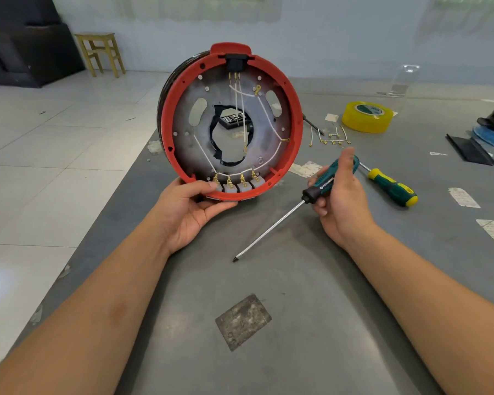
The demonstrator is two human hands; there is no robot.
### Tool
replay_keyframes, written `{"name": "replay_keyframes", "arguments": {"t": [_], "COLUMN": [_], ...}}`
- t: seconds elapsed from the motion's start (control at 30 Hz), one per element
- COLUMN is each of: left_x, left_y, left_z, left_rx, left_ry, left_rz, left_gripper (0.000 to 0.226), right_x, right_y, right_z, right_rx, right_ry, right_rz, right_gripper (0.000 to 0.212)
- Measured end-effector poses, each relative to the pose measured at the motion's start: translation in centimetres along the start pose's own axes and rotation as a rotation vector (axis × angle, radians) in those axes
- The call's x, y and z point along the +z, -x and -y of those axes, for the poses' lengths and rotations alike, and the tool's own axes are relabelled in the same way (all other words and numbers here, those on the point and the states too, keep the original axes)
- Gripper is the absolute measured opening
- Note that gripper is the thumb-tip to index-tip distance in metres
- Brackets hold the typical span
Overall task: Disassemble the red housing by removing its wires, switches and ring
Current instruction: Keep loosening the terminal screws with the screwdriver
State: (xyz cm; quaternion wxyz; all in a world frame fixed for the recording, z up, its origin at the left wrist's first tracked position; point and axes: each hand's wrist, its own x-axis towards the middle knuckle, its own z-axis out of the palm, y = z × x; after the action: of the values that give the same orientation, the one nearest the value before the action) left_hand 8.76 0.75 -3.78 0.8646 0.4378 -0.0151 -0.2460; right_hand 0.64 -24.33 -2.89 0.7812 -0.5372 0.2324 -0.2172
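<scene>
Left hand: my left hand (193, 208) grips the bottom rim of the red housing (231, 121), thumb over the edge by the switches, fingers cupped beneath.
Right hand: my right hand (338, 192) is closed around the green-and-black handle of a screwdriver (294, 208); its shaft slants down to my left, the tip close to the table.
Housing: I hold it upright on edge over the near left part of the table, open side facing me, a grey metal plate with a ragged centre hole inside.
Switches: four grey switches (236, 185) sit in a row at the bottom rim, brass terminals on top.
Wires: white wires (264, 115) run from the black socket (234, 62) at the top down to the switches.
Table: a grey, scuffed table (311, 323) with tape scraps and a worn square patch near me.
On the table: a second screwdriver (391, 186) just beyond my right hand, loose wires (332, 136), a yellow tape roll (367, 116).
Room: pale tiled floor (46, 155) to my left, a wooden stool (100, 52) against the light wall, dark furniture (20, 44) in the corner.
</scene>
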Motion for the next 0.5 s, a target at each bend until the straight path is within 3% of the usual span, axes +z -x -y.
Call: {"name": "replay_keyframes", "arguments": {"t": [0.13,0.23,0.5], "left_x": [-0.6,-1.1,-0.9], "left_y": [-0.3,-0.5,-0.4], "left_z": [-0.5,-0.7,-0.7], "left_rx": [0.027,0.047,0.054], "left_ry": [0.012,0.020,-0.006], "left_rz": [-0.010,-0.016,-0.047], "left_gripper": [0.051,0.042,0.053], "right_x": [-1.8,-3.5,-4.7], "right_y": [0.6,1.2,1.2], "right_z": [0.5,0.9,2.4], "right_rx": [0.019,0.025,-0.112], "right_ry": [-0.106,-0.240,-0.358], "right_rz": [0.045,0.083,0.164], "right_gripper": [0.064,0.058,0.023]}}
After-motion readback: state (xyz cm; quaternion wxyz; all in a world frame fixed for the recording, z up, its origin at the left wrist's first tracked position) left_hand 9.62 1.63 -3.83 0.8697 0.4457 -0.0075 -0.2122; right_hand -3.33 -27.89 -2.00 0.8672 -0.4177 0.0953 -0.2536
